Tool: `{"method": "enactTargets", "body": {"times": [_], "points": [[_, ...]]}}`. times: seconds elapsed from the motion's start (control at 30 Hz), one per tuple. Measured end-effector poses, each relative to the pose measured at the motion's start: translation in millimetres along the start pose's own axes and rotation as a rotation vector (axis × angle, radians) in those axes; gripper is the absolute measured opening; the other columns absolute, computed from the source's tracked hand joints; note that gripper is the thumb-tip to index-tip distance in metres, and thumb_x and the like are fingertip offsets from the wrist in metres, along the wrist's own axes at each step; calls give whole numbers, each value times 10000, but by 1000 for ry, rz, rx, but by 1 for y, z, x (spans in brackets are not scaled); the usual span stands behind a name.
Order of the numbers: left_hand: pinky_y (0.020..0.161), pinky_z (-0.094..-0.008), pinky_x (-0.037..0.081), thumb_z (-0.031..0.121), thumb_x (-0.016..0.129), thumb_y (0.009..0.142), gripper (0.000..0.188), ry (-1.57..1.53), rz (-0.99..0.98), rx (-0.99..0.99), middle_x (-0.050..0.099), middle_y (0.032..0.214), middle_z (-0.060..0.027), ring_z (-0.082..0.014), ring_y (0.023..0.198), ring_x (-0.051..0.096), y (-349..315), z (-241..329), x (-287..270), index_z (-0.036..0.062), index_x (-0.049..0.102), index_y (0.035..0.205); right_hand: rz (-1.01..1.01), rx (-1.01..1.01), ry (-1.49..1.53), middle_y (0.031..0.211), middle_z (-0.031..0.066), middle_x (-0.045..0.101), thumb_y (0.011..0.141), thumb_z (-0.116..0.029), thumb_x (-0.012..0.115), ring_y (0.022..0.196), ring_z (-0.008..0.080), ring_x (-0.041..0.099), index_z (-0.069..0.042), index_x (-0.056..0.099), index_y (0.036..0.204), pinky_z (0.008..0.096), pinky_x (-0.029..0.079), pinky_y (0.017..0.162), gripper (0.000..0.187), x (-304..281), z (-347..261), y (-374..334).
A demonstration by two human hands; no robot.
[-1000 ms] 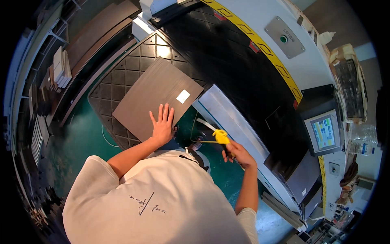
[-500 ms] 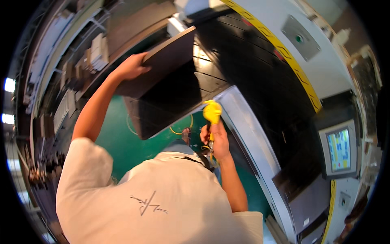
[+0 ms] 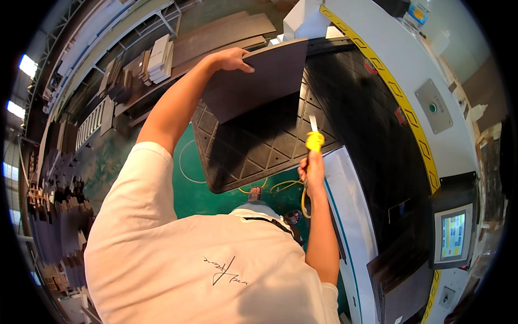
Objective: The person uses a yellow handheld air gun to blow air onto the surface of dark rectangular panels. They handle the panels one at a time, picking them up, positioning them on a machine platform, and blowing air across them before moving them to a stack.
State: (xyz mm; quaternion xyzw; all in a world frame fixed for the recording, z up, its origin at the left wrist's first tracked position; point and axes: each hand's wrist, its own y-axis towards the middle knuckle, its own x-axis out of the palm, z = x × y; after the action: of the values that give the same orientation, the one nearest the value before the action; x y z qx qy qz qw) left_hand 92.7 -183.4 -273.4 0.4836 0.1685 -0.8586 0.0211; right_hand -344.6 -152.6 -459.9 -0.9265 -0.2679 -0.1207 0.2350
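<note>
My left hand (image 3: 233, 59) grips the top edge of a dark brown board (image 3: 261, 81), its thumb over the near face. The board stands tilted on its lower edge on a black table top with grooved diamond lines (image 3: 253, 156). In my right hand (image 3: 314, 175) is a yellow air blow gun (image 3: 315, 141) with a flat pale nozzle, pointing away from me over the table. A yellow hose (image 3: 304, 202) hangs from it beside my wrist. The fingers of that hand are wrapped around its handle.
On the right runs a white machine with a yellow edge strip (image 3: 388, 75), a green button panel (image 3: 433, 108) and a screen (image 3: 452, 235). Stacked boards (image 3: 160, 59) lie at the far left. A hose loop (image 3: 186, 162) rests on the green floor.
My left hand and the board have moved right and the board is more upright. The blow gun has moved farther right, its nozzle now visible. The view has shifted too.
</note>
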Motion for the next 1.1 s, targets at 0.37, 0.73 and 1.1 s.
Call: {"method": "enactTargets", "body": {"times": [0.37, 0.73, 1.1], "points": [[1020, -395, 492, 390, 845, 812, 658, 13, -80, 39, 736, 1218, -164, -290, 1143, 670, 12, 5, -14, 13, 685, 1328, 209, -22, -341, 698, -31, 502, 1118, -418, 490, 525, 75, 467, -151, 530, 1162, 235, 382, 465, 273, 35, 30, 49], [1020, -373, 492, 416, 815, 856, 644, -157, -142, 50, 747, 1185, -147, -262, 1135, 678, -4, -44, 21, 15, 682, 1343, -396, 5, -928, 1219, 277, 692, 1074, -424, 535, 1162, 483, 644, -51, 515, 1452, 484, 518, 966, 531, 60, 37, -34], [975, -386, 506, 412, 803, 869, 613, 4, -33, 83, 751, 1153, -151, -265, 1102, 687, -14, -15, 29, 22, 676, 1324, -209, -81, -1021, 1010, 253, 749, 1080, -454, 489, 947, 486, 708, -104, 482, 1472, 551, 552, 839, 526, 88, 54, -43]]}}
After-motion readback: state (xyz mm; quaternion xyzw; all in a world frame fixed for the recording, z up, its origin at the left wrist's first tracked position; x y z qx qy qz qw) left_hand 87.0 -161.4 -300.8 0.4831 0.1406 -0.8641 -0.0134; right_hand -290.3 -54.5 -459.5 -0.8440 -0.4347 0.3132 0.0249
